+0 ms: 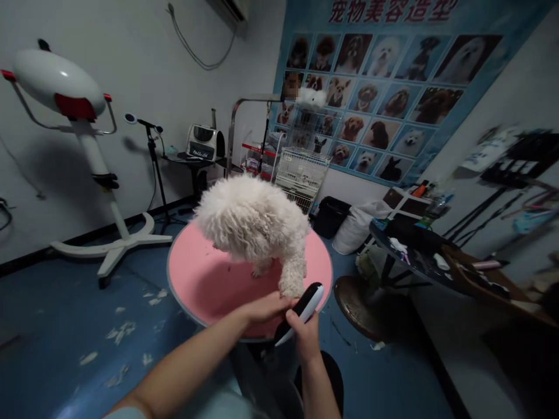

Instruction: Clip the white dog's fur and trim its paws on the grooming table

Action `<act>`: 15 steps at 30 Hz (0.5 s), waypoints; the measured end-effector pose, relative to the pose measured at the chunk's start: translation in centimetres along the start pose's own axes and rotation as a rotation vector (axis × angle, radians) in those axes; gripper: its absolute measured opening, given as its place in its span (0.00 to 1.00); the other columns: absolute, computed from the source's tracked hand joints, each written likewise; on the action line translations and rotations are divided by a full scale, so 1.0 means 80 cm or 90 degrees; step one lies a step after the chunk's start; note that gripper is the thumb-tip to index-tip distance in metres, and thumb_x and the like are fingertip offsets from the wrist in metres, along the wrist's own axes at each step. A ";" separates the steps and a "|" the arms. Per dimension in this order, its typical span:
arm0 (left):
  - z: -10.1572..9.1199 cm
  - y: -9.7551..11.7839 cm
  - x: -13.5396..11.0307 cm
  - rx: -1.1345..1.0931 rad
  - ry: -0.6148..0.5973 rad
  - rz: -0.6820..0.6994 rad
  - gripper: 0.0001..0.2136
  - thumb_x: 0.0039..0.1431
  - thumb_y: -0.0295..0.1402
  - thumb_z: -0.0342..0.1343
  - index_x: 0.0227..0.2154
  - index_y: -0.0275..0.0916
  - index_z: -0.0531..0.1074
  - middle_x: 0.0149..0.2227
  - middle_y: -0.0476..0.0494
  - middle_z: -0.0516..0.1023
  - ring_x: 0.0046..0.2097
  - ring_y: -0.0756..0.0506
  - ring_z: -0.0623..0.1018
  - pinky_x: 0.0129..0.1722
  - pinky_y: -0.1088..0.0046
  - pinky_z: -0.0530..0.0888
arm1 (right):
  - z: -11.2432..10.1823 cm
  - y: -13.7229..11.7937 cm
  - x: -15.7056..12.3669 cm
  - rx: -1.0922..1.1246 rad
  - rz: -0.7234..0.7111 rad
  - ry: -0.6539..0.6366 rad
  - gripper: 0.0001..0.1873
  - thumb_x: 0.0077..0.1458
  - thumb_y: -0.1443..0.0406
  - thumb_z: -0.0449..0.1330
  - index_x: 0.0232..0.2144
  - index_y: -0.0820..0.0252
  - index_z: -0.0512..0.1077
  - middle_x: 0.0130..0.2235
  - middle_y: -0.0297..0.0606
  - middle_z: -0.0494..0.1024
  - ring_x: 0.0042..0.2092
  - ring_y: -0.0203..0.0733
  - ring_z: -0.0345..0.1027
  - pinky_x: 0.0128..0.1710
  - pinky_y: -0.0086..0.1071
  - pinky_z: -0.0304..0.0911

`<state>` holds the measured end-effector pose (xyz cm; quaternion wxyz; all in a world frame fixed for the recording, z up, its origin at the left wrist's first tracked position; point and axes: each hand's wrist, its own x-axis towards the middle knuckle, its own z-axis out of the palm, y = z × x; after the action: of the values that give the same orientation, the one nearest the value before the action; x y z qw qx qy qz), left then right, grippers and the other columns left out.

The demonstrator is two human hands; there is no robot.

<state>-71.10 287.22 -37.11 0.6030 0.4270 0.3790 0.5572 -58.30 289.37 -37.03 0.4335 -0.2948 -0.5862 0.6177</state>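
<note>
Head view: a curly white dog (pixel 257 218) stands on a round pink worktop (pixel 192 273), its face hidden by fur, one front paw (pixel 291 287) towards the near edge. At that paw is the person's left grip (pixel 271 305), palm seemingly under it; the fingertips are partly covered, so whether they clasp it or only support it can't be made out. The right grip (pixel 307 334) is wrapped around a black and white clipper (pixel 308 302), held slantwise just beside the paw; contact with the fur is unclear. The step in hand looks like trimming around this paw. Going on calls for keeping the leg steady and bringing the blade lightly to the fur, clear of skin and fingers. Behind the worktop rise a metal arm (pixel 257 98), cages (pixel 301 171) and a poster (pixel 371 26) of dog photos. Left stands a white dryer (pixel 61 78); right, a dark side worktop (pixel 421 273) bears tools. Pale tufts (pixel 123 331) lie on the blue floor (pixel 144 308).
</note>
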 end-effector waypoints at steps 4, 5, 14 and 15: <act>0.019 -0.001 0.013 0.049 0.160 -0.014 0.12 0.48 0.40 0.62 0.27 0.35 0.74 0.29 0.41 0.77 0.38 0.42 0.76 0.42 0.64 0.72 | 0.002 0.013 -0.016 -0.037 -0.016 -0.017 0.15 0.37 0.58 0.69 0.26 0.61 0.73 0.23 0.34 0.75 0.26 0.37 0.68 0.28 0.29 0.65; 0.019 0.003 0.020 0.085 0.195 0.020 0.09 0.47 0.37 0.62 0.27 0.35 0.74 0.30 0.42 0.78 0.40 0.41 0.76 0.45 0.64 0.72 | 0.002 0.017 -0.021 -0.025 -0.011 -0.012 0.16 0.36 0.57 0.69 0.26 0.61 0.73 0.23 0.33 0.74 0.25 0.36 0.67 0.26 0.28 0.64; 0.009 0.037 0.071 0.351 0.130 0.155 0.14 0.57 0.41 0.54 0.38 0.35 0.74 0.46 0.37 0.78 0.50 0.40 0.73 0.57 0.60 0.65 | -0.027 0.013 -0.053 0.344 0.201 0.152 0.23 0.48 0.45 0.61 0.33 0.58 0.71 0.24 0.35 0.78 0.24 0.40 0.71 0.22 0.34 0.68; 0.013 0.040 0.073 0.355 0.119 0.139 0.15 0.57 0.42 0.54 0.38 0.35 0.74 0.46 0.36 0.78 0.50 0.40 0.74 0.56 0.59 0.66 | -0.033 0.008 -0.054 0.363 0.204 0.161 0.21 0.47 0.47 0.63 0.34 0.57 0.72 0.29 0.38 0.80 0.30 0.43 0.75 0.27 0.37 0.71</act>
<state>-70.74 293.02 -33.64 0.3618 0.5608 0.5230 0.5301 -54.16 286.85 -38.64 0.4655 -0.3242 -0.2778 0.7753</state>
